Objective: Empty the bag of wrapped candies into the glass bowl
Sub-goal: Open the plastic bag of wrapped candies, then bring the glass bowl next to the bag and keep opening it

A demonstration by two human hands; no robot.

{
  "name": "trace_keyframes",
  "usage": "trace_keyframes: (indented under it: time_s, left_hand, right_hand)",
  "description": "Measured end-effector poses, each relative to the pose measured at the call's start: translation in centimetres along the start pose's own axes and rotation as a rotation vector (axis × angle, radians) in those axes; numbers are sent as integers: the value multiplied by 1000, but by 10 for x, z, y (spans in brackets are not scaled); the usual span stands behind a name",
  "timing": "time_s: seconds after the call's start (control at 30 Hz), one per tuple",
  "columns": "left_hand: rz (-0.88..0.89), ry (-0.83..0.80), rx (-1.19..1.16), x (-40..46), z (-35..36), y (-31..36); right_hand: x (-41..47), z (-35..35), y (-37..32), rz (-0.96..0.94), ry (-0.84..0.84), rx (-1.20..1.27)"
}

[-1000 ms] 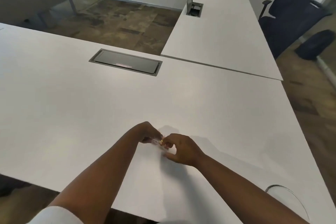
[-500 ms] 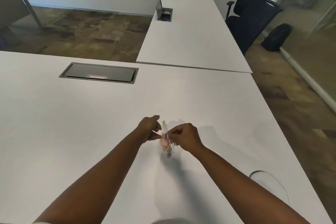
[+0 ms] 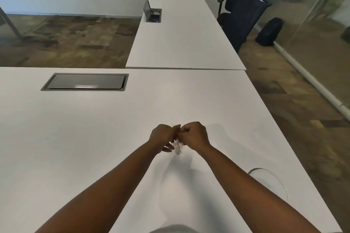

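Most of the bag (image 3: 178,147) is hiding behind the knuckles — only a small, crinkled clear scrap is showing below them, with pale and pinkish shapes inside that are too blurred to tell apart as candies; its top edge is lying out of sight between the fingers. The left hand (image 3: 163,136) and the right hand (image 3: 195,135) are meeting fist to fist above the white worktop (image 3: 94,138), both pinching the bag at its top so that it is hanging between them. The glass bowl (image 3: 270,181) is sitting well apart on the right near the worktop's edge — the right forearm is covering its near side; only a thin curved rim is reading clearly.
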State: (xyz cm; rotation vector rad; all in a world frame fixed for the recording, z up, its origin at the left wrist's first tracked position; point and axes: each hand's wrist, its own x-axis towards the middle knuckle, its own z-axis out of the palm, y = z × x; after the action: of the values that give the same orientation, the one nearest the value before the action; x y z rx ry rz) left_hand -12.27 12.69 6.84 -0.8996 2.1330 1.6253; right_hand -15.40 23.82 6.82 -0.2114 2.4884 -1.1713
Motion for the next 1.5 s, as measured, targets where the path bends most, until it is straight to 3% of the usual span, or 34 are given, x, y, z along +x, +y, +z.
trace_keyframes:
  time_s: [0.13, 0.27, 0.4, 0.47, 0.6, 0.73, 0.9, 1.1, 1.3, 1.5]
  left_hand:
    - [-19, -51, 50, 1, -4, 3]
    - [-33, -82, 102, 3, -6, 7]
    - [-37, -82, 164, 7, -5, 10]
    - [-33, -78, 184, 9, -4, 10]
    - [-26, -34, 175, 13, -2, 8]
    - [-40, -20, 173, 15, -1, 8]
    - [-54, -46, 207, 15, -1, 9]
    - [-68, -98, 278, 12, -5, 11]
    - [-60, -89, 311, 11, -12, 8]
    - [-62, -68, 318, 10, -19, 6]
  right_hand:
    - [-3, -6, -1, -48, -57, -35]
    - [-1, -21, 7, 28, -205, 112]
    - [11, -68, 41, -1, -117, -347]
    - [14, -99, 71, 107, -185, -545]
    - [-3, -142, 120, 422, -420, -604]
    - [-21, -152, 155, 512, -524, -770]
    - [-23, -151, 173, 590, -404, -556]
    - [-17, -148, 159, 588, -415, -422]
    - [-7, -114, 132, 447, -432, -342]
    - [3, -75, 112, 413, -265, -78]
